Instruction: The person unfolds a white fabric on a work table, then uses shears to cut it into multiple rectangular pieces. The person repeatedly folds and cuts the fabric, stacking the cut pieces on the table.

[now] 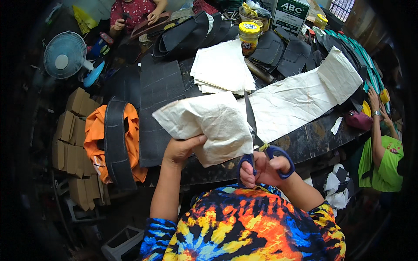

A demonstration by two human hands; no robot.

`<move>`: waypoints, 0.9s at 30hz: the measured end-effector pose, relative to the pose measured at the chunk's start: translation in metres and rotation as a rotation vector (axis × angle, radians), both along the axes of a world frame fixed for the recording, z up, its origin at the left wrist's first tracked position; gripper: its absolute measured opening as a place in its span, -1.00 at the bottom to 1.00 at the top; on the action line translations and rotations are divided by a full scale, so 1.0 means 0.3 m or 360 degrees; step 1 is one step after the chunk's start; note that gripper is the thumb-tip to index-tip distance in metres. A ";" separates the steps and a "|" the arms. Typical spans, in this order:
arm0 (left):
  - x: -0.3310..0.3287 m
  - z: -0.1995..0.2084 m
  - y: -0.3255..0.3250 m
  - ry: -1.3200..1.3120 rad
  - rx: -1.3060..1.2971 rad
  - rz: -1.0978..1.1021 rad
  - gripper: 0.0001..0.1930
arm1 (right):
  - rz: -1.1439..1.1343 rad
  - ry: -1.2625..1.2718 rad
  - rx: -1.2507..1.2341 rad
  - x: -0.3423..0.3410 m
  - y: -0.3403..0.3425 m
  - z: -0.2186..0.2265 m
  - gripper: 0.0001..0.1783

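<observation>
Seen from a head-worn camera looking down, a person in a bright tie-dye shirt works at a dark workbench (pixel 320 132). Their left hand (pixel 180 150) pinches the free end of a long strip of cream fabric (pixel 217 124), fingers closed around its lower edge and lifting it clear of the bench so the cloth hangs taut toward the blades. Their right hand (pixel 265 169) grips blue-handled scissors (pixel 254 143), thumb and fingers through the loops; the blades point away, crossing the cloth where it bends, with the rest of the strip trailing flat to the right. Just beyond lies a stack of cut cream squares (pixel 222 67), kept within reach. A yellow-lidded jar (pixel 249 37) stands behind it. An orange cloth (pixel 98 130) drapes at left.
</observation>
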State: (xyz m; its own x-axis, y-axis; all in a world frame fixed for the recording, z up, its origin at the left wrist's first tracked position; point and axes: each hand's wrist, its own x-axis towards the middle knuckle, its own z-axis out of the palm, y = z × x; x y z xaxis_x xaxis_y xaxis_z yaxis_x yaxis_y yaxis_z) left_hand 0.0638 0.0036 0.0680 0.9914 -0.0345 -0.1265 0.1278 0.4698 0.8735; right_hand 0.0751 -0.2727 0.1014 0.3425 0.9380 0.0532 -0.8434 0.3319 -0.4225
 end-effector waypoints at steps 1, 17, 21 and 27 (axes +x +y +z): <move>-0.005 -0.003 -0.005 -0.0005 -0.0037 -0.0028 -0.35 | -0.0023 0.0057 -0.0011 0.000 0.005 0.000 -0.62; -0.026 -0.015 -0.045 0.0059 -0.0152 0.0164 -0.41 | -0.0552 -0.0392 -0.0814 0.045 -0.019 -0.025 -0.73; -0.021 -0.017 -0.137 0.0210 -0.0468 0.0502 -0.47 | -0.1248 -0.0926 -0.0790 0.080 0.026 -0.083 -0.61; -0.048 -0.028 -0.320 0.0384 -0.0527 0.0603 -0.36 | -0.1286 -0.0618 -0.1172 0.096 0.025 -0.093 -0.47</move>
